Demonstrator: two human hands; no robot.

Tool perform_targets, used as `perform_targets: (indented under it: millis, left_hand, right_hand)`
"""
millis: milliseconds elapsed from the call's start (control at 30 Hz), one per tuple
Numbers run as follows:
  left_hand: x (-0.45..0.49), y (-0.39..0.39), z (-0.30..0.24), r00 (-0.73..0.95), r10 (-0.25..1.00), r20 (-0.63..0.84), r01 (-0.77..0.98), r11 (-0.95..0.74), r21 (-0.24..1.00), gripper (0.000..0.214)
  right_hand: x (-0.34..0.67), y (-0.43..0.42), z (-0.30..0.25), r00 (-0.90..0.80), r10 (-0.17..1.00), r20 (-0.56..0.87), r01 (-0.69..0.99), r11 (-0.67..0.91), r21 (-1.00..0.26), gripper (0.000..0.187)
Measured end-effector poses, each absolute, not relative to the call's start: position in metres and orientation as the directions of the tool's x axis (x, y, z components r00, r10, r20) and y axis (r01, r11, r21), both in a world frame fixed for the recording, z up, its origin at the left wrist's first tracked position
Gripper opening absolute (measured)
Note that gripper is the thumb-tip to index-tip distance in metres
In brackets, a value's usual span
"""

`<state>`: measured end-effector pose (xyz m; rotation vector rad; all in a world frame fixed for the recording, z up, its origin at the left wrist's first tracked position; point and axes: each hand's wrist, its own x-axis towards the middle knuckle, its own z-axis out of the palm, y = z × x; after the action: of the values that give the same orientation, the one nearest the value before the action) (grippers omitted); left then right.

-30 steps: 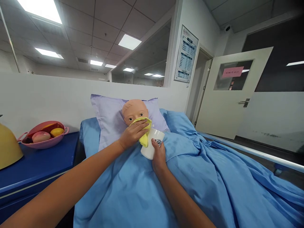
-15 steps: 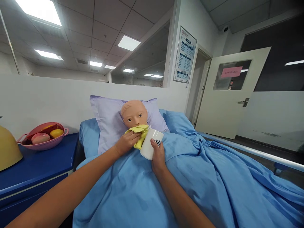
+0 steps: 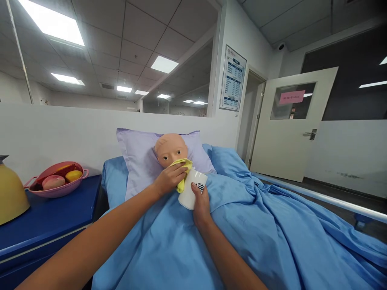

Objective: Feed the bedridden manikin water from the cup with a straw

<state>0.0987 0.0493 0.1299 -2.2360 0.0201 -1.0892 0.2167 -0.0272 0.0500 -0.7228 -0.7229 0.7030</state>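
Observation:
A training manikin (image 3: 169, 147) lies in the bed, its head on a lilac pillow (image 3: 137, 157) and a blue blanket (image 3: 248, 237) over its body. My left hand (image 3: 169, 178) is closed on a yellow cloth (image 3: 183, 175) and presses it against the manikin's mouth and chin. My right hand (image 3: 200, 203) grips a white mug (image 3: 191, 189) with a dark mark on its side, held tilted just below the chin, right beside the cloth.
A blue bedside cabinet (image 3: 48, 213) stands at the left with a pink bowl of fruit (image 3: 56, 181) and a yellow jug (image 3: 10, 191). A metal bed rail (image 3: 326, 197) runs along the right. A white door (image 3: 290, 125) stands open behind it.
My left hand lowered the yellow cloth to the chin half a second ago and has now raised it back over the manikin's mouth. The mug has stayed in place.

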Motion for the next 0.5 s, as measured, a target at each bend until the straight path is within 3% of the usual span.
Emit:
perform_targets:
  millis: [167,367,500]
  left_hand:
    - [0.087,0.058,0.104,0.695,-0.163,0.700,0.357,-0.767,-0.533,0.022]
    - [0.066,0.053,0.091,0.642,-0.137,0.754,0.368,-0.809,-0.459,0.020]
    - [0.068,0.045,0.107,0.590,-0.185,0.786,0.317,-0.842,-0.436,0.020]
  right_hand:
    - [0.216,-0.031,0.053,0.527,0.790,0.312,-0.326,0.527,-0.785,0.048]
    - [0.215,-0.034,0.056,0.521,0.799,0.300,-0.329,0.512,-0.794,0.048]
    - [0.210,-0.037,0.060,0.560,0.766,0.318,-0.282,0.536,-0.796,0.043]
